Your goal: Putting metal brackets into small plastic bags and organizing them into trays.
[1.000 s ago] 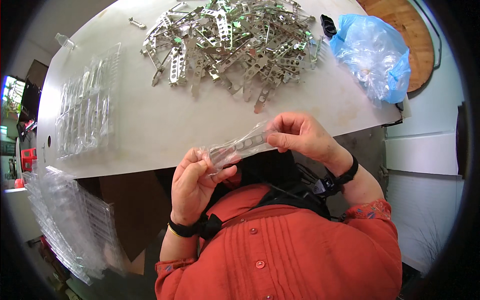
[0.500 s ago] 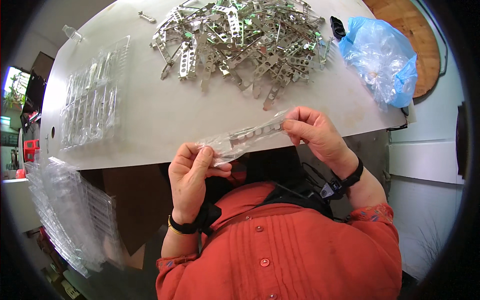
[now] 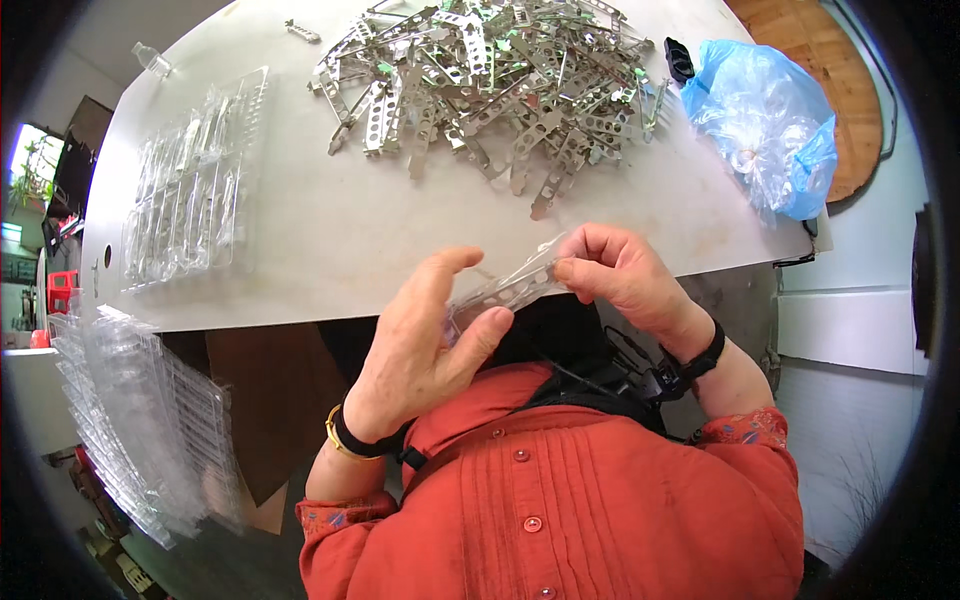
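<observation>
A clear plastic bag with a perforated metal bracket inside is held just in front of the table's near edge. My right hand pinches the bag's far right end between thumb and fingers. At the other end, my left hand has its thumb and forefinger spread wide apart. Its remaining fingers are partly hidden, and the bag's lower end lies between thumb and forefinger. Beyond both hands, a heap of loose metal brackets covers the table's far middle.
A clear tray of bagged pieces lies on the table's left side. At the right stands a blue plastic bag stuffed with clear film, beside a small black object. Stacked clear trays stand below the table at left.
My left hand has let go of the bag's lower end and opened, thumb and forefinger spreading apart. My right hand keeps its pinch, while the bag has tilted and shifted slightly.
</observation>
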Demonstrator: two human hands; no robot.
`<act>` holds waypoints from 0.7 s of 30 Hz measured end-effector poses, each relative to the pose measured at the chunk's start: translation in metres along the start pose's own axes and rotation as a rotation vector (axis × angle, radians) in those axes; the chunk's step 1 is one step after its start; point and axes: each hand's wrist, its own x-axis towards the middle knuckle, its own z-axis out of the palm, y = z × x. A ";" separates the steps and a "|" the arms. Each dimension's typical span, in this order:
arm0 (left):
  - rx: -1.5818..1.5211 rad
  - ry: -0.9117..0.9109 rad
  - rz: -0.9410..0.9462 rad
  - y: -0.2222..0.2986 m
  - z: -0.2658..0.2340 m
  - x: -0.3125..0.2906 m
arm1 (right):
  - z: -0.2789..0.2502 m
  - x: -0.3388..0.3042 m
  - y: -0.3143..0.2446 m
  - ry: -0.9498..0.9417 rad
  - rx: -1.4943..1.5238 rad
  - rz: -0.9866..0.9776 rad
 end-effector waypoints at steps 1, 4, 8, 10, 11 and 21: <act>-0.043 -0.029 0.000 -0.004 0.004 0.002 | 0.001 -0.001 -0.002 -0.012 0.006 0.007; -0.120 -0.242 -0.120 -0.003 0.003 0.005 | 0.002 -0.002 -0.002 -0.033 0.014 -0.024; -0.305 -0.292 -0.208 -0.007 0.011 0.003 | 0.007 0.003 0.000 -0.018 0.076 -0.035; -0.323 -0.283 -0.304 -0.001 0.008 0.003 | 0.011 0.003 -0.001 -0.015 0.125 -0.052; -0.370 -0.264 -0.323 -0.002 0.010 0.001 | 0.011 0.004 -0.002 -0.013 0.134 -0.048; -0.551 -0.165 -0.420 -0.012 0.018 -0.009 | 0.013 0.006 0.006 -0.111 0.126 0.008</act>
